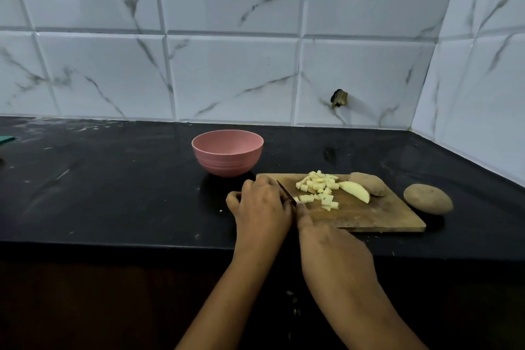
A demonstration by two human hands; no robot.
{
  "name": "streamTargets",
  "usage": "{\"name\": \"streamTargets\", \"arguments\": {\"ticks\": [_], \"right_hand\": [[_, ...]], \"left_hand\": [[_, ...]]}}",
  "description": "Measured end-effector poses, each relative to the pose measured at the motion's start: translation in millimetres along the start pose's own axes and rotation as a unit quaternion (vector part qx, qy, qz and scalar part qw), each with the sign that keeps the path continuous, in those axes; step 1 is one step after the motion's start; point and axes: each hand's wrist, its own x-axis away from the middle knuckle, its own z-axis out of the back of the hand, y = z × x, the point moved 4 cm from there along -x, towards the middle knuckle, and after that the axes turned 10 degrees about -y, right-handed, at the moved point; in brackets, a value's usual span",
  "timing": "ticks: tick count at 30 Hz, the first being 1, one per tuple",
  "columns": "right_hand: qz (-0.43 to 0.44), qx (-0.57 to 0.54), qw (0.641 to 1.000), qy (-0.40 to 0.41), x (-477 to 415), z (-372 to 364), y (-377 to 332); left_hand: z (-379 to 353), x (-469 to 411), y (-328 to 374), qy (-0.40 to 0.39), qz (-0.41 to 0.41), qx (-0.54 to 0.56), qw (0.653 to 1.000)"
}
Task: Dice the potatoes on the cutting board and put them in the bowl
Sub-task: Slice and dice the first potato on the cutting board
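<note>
Bowl first: the pink bowl [227, 152] stands on the black countertop [113, 185], at about 11 o'clock from your left hand and just off the far left corner of the wooden cutting board [369, 216]. Your left hand [260, 203] sits knuckles-up over the board's left end with its fingers curled down. What lies under them is hidden, so I cannot tell whether it grips anything. The knife [287, 192] slants close along that hand's right side, its tip pointing toward 11 o'clock. Your right hand [326, 239] comes in from 5 o'clock, closed round the knife's handle, which it hides. One of its fingers stretches forward to the base of the blade. At 2 o'clock from the blade lies the heap of diced potato [318, 187], near mid-board and just clear of both hands. To the right of the heap, a pale potato wedge [355, 191] lies against a skin-on potato piece [369, 183] near the board's far right corner. A whole potato [427, 197] rests on the countertop just beside the board's right edge, well apart from your hands.
</note>
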Motion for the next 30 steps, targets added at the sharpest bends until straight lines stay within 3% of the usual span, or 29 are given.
{"name": "streamTargets", "arguments": {"ticks": [8, 18, 25, 30], "right_hand": [[0.007, 0.057, 0.997, -0.048, -6, 5, -13], [0.014, -0.127, 0.992, 0.005, 5, 8, 36], [0.002, -0.345, 0.936, 0.063, -4, 11, 92], [-0.056, -0.369, 0.921, 0.114, -16, 12, 129]], "left_hand": [[2, -1, -3, -0.027, 0.019, 0.006, 0.999], [2, -5, 5, 0.0, 0.046, -0.035, 0.998], [-7, -22, 15, -0.064, 0.037, -0.005, 0.997], [-10, -37, 20, -0.141, 0.033, 0.078, 0.986]]}}
